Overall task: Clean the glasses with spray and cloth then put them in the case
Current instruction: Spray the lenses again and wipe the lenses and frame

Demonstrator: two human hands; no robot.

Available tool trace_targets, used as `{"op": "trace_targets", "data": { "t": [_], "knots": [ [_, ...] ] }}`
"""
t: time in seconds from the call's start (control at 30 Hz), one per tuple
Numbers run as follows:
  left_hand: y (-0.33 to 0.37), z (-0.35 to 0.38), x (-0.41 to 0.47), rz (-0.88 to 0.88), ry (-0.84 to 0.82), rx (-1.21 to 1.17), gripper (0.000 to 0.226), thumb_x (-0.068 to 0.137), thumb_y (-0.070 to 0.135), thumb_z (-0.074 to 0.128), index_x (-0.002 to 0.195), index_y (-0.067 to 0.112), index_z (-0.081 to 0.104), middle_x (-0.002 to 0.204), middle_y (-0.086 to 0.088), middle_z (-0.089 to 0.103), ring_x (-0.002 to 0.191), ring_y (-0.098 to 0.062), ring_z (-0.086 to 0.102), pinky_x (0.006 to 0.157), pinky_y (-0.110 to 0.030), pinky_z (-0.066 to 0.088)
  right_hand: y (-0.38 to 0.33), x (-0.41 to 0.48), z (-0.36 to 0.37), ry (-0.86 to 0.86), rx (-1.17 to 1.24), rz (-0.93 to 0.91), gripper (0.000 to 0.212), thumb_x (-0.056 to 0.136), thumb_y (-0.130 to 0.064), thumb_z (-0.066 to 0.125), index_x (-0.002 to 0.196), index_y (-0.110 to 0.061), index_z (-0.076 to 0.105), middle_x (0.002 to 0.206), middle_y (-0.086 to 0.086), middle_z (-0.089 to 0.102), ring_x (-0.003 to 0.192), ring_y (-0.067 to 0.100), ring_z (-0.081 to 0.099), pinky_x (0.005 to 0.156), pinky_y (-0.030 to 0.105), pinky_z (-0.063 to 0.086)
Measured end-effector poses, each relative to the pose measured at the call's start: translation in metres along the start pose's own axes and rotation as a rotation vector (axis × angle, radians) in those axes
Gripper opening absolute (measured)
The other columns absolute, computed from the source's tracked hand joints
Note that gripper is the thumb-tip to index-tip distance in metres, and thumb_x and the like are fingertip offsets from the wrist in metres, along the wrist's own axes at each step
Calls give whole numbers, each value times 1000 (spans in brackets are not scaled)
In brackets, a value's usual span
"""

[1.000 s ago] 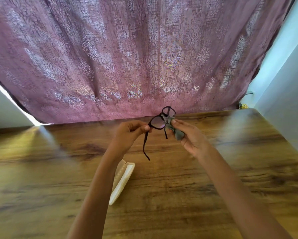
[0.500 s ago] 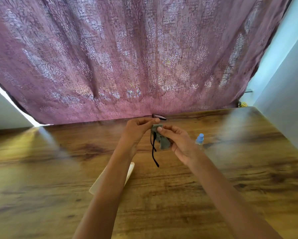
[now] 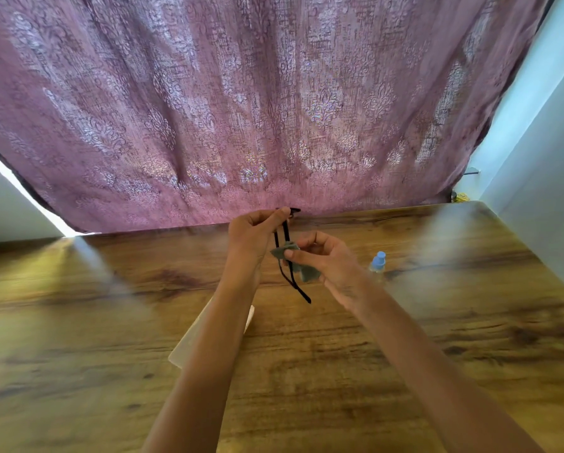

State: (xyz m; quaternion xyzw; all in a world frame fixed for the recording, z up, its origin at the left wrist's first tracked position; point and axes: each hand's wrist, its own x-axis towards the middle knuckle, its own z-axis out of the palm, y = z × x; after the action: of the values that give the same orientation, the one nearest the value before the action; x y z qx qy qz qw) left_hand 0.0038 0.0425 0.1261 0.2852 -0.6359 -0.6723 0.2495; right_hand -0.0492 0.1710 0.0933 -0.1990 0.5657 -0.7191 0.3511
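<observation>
Fingers (image 3: 274,214) of the left hand (image 3: 253,235) pinch the glasses (image 3: 286,237) (arms dangling); right hand (image 3: 326,259) grips the cloth (image 3: 285,250) against them, above the tabletop (image 3: 339,371).

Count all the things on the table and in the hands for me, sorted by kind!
Glasses: 1, held up by the left hand
Cloth: 1, pinched in the right hand
Spray bottle: 1, standing on the table
Case: 1, partly hidden under the left arm
Total: 4
</observation>
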Motion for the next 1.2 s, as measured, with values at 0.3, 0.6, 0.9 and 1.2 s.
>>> {"op": "trace_targets", "data": {
  "t": [0.3, 0.6, 0.9, 1.2],
  "knots": [
    [6, -14, 7, 45, 52, 21, 11, 81, 25, 71, 71, 21, 71, 54, 19, 66, 53, 13, 56, 55, -1, 42, 14, -8, 2, -35, -121, -5, 23, 70, -6, 79, 89, -4, 65, 91, 12, 74, 80, 20, 71, 74, 32, 57],
    [5, -18, 14, 31, 94, 46, 11, 79, 28, 73, 72, 20, 71, 56, 16, 64, 50, 12, 53, 68, -14, 46, 22, -6, -4, -33, -117, 27, 28, 74, -5, 78, 97, 3, 65, 87, 12, 74, 74, 15, 70, 56, 20, 52],
    [6, -20, 20, 33, 113, 71, 15, 80, 31, 72, 81, 17, 73, 73, 7, 68, 60, 5, 55, 67, -16, 42, 29, -1, -12, -58, -82, 12, 17, 70, -6, 78, 82, -14, 69, 89, 13, 74, 79, 20, 70, 67, 23, 54],
    [-1, -20, 20, 34, 85, 81, 16, 81, 29, 71, 85, 13, 72, 73, 7, 68, 54, 14, 55, 66, -12, 43, 39, -7, -23, -15, -112, 73, 24, 72, -6, 77, 92, -1, 66, 89, 15, 71, 75, 18, 67, 66, 27, 51]
  ]
}}
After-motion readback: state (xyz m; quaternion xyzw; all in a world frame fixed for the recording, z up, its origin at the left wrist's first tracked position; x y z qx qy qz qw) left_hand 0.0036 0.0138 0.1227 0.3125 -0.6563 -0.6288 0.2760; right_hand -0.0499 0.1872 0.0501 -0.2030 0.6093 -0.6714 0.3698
